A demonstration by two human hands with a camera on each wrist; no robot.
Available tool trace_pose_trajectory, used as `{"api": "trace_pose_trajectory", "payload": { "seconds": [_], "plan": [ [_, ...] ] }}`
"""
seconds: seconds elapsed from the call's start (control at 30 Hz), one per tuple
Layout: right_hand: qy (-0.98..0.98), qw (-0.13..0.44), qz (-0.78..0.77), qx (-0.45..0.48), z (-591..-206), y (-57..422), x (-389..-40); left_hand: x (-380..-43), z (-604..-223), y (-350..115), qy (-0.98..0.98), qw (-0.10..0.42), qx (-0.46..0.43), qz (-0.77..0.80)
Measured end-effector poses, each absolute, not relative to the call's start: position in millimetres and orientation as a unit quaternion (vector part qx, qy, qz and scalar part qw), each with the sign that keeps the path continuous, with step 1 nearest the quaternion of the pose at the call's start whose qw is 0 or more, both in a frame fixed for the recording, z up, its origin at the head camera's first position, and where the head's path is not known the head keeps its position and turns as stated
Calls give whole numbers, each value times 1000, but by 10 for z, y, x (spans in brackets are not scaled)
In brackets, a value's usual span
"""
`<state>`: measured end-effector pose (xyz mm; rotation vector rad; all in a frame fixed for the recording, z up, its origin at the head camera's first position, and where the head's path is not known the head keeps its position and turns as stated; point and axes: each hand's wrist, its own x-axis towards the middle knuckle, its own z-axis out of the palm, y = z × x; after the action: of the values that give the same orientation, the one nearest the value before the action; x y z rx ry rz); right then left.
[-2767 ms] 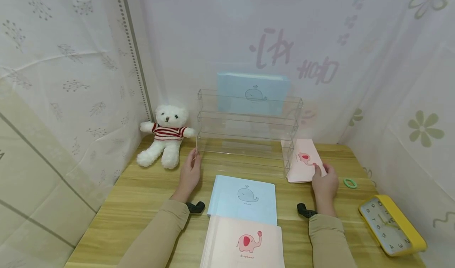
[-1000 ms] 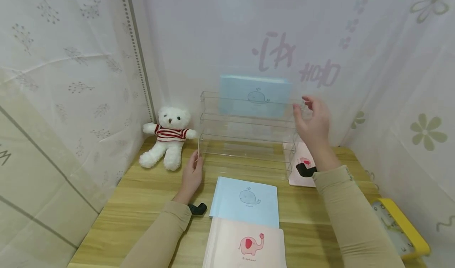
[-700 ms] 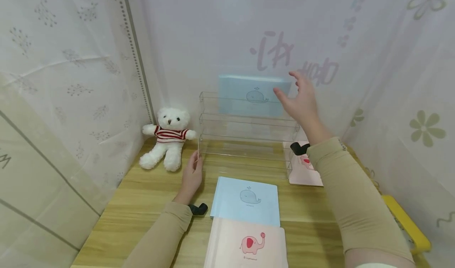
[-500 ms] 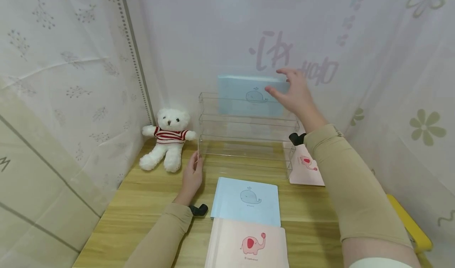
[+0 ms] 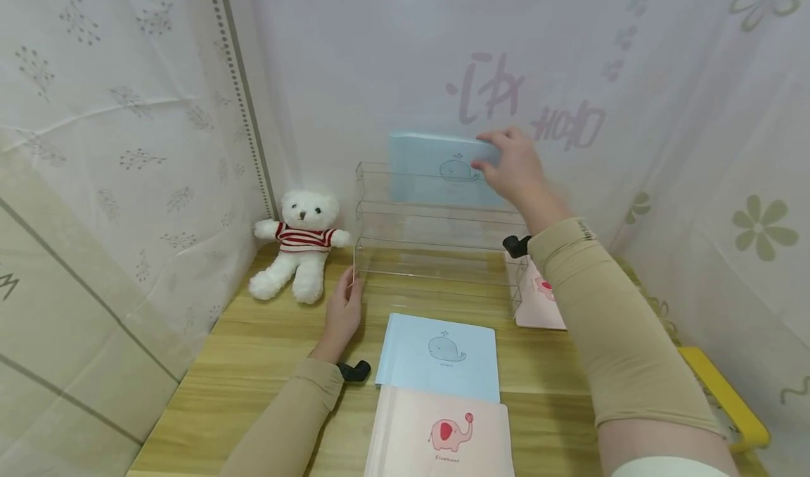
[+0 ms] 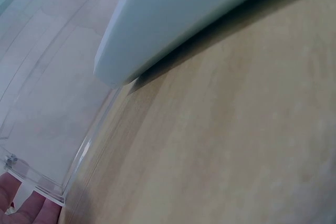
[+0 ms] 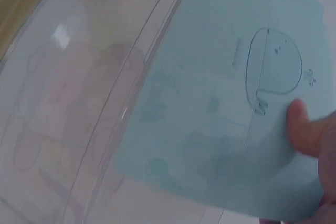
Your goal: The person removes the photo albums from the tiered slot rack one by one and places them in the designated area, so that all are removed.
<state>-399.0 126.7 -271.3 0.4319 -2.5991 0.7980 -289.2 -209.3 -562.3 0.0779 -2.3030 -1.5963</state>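
A clear tiered display rack (image 5: 436,241) stands at the back of the wooden table. My left hand (image 5: 344,315) grips the lower front of its left side panel; in the left wrist view, fingers (image 6: 32,207) curl at the panel's edge. In the top tier stands a light blue booklet (image 5: 420,167) with a whale drawing. My right hand (image 5: 515,171) pinches its upper right part. In the right wrist view the thumb (image 7: 304,127) lies on the cover by the whale's tail, and the other fingers are mostly hidden behind.
Another blue whale booklet (image 5: 443,354) and a pink elephant booklet (image 5: 443,431) lie in front of the rack. A second pink booklet (image 5: 538,304) leans by the rack's right side, partly behind the right sleeve. A white teddy bear (image 5: 302,245) sits left; a yellow clock (image 5: 728,399) stands right.
My right hand has left the pink booklet beside the rack, risen and moved left, and taken hold of the blue booklet in the top tier. The left hand keeps its place.
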Motion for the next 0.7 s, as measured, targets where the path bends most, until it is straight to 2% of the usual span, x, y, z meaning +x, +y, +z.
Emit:
{"api": "trace_pose_trajectory", "payload": {
  "seconds": [0.3, 0.7],
  "plan": [
    [-891, 248, 361, 118, -2779, 1099, -3938, -2911, -5644, -2058, -809, 165, 23, -564],
    [-790, 420, 420, 153, -2660, 1183, -3620, -2903, -5638, -2100, -805, 165, 31, -569]
  ]
}}
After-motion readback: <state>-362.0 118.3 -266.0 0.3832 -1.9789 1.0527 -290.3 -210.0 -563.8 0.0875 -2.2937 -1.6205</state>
